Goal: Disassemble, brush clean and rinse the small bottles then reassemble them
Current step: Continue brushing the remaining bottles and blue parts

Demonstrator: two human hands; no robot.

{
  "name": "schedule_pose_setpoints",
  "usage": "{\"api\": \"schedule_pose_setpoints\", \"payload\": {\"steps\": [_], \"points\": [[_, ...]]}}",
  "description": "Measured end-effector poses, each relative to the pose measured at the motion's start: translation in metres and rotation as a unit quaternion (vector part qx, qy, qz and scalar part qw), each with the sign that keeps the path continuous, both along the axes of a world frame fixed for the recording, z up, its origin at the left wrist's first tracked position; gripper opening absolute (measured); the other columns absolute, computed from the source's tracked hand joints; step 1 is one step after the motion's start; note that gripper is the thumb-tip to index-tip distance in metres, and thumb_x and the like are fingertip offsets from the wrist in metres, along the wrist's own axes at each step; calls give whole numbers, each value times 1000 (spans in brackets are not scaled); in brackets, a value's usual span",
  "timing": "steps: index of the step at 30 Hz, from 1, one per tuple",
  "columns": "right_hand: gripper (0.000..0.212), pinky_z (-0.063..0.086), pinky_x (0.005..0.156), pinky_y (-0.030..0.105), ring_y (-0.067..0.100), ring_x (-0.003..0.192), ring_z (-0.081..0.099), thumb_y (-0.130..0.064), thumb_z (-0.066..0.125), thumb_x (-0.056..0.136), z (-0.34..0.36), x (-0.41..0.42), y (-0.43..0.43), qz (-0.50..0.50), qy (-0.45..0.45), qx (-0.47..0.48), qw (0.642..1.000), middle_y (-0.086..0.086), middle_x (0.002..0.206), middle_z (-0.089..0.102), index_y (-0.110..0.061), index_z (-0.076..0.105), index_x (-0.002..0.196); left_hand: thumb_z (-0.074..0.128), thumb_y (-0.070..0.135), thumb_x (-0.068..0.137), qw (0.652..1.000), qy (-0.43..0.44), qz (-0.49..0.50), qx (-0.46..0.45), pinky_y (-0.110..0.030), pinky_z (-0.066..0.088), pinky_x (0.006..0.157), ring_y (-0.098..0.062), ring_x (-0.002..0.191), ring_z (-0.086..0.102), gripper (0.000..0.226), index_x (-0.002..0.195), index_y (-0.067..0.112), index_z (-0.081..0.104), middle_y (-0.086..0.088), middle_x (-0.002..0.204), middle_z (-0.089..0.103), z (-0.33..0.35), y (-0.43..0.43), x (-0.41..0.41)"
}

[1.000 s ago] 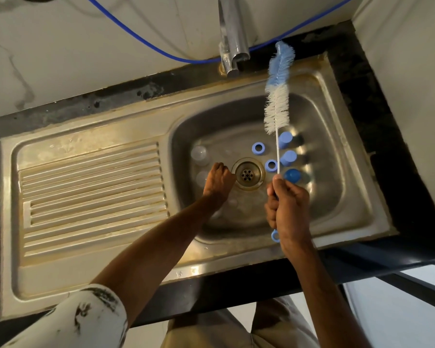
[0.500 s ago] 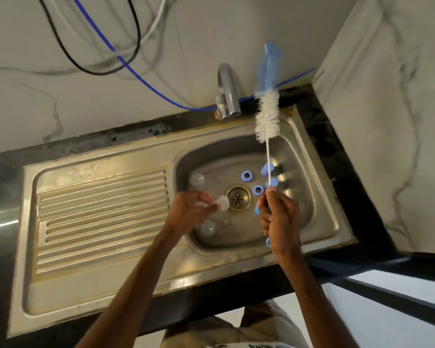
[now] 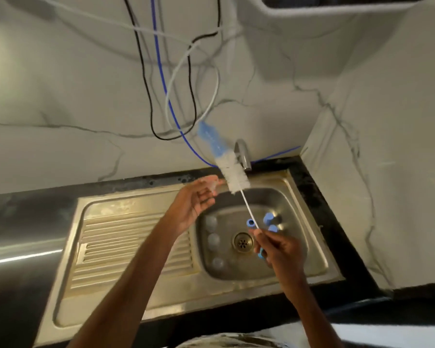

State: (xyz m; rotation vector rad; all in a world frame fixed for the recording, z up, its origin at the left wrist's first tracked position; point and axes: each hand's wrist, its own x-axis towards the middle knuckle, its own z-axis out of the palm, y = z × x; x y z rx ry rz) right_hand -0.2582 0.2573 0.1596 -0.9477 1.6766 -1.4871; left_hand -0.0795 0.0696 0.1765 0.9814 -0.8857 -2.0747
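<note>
While pinching small clear bottle (image 3: 212, 184) in left grip (image 3: 196, 199), lining up for brushing.
Held above sink (image 3: 312, 234), just left of bottle brush (image 3: 232, 175) bristles, nearly touching; too blurred to tell mouth direction. Brush angled up-left from right grip (image 3: 276, 247), closed round wire handle. Probably needs pulling back, then tip into mouth. No readable labels.

A black desk (image 3: 312, 194) carries a steel sink (image 3: 136, 199), with its ribbed drainboard (image 3: 136, 247) to the left of the basin. On the basin floor, three clear bottles (image 3: 213, 239) lie in a column left of the drain (image 3: 242, 243). Two blue caps (image 3: 268, 217) and a blue ring (image 3: 251, 223) lie to its upper right.
</note>
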Motion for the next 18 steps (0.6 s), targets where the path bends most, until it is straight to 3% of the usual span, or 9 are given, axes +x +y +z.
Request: {"api": "schedule_pose_setpoints", "payload": {"steps": [1, 4, 6, 10, 13, 15, 18], "points": [[23, 33, 44, 19, 12, 45, 44, -23, 70, 95, 11, 15, 5, 21, -3, -26, 999, 9, 56, 63, -19, 80, 75, 53, 16, 101, 999, 26, 16, -16, -19, 56, 67, -10, 78, 64, 31, 127, 1, 64, -14, 125, 71, 20, -10, 13], [31, 26, 45, 24, 13, 46, 39, -34, 64, 97, -7, 7, 1, 25, -29, 31, 999, 18, 59, 59, -17, 79, 76, 54, 24, 104, 998, 13, 65, 14, -19, 55, 62, -11, 72, 62, 26, 113, 4, 68, -8, 104, 75, 25, -46, 1], [29, 26, 47, 23, 10, 50, 41, -30, 61, 98, -20, 5, 6, 21, -73, 59, 995, 14, 63, 66, -17, 81, 81, 54, 27, 104, 996, 31, 77, 40, -28, 60, 71, -19, 81, 70, 24, 112, 7, 64, -9, 103, 74, 22, -58, -1], [22, 37, 53, 19, 9, 57, 51, -24, 69, 92, -28, 6, 15, 2, -46, 55, 997, 6, 71, 74, -14, 81, 76, 48, 24, 104, 994, 74, 78, 28, -42, 58, 94, -27, 114, 70, 35, 132, 4, 58, -14, 128, 69, 40, -79, -5], [24, 52, 70, 30, 9, 69, 71, -18, 74, 88, -31, 3, 19, -25, 17, 61, 998, 1, 76, 78, -12, 77, 66, 45, 26, 107, 994, 65, 83, 6, -43, 48, 107, -29, 114, 69, 43, 139, -1, 52, -16, 126, 68, 52, -84, -14], [21, 54, 71, 29, 12, 70, 73, -14, 75, 89, -29, 2, 22, -44, 34, 53, 997, 0, 71, 76, -9, 78, 69, 49, 26, 106, 997, 38, 63, -22, -43, 51, 104, -30, 110, 71, 40, 132, -3, 57, -18, 126, 69, 51, -83, -20], [23, 44, 53, 13, 3, 53, 60, -14, 70, 93, -27, 2, 29, -63, 19, 28, 997, 6, 64, 71, -4, 76, 73, 54, 25, 105, 996, -4, 74, -50, -39, 61, 81, -26, 96, 76, 29, 116, 2, 67, -15, 110, 75, 48, -81, -25]]}}
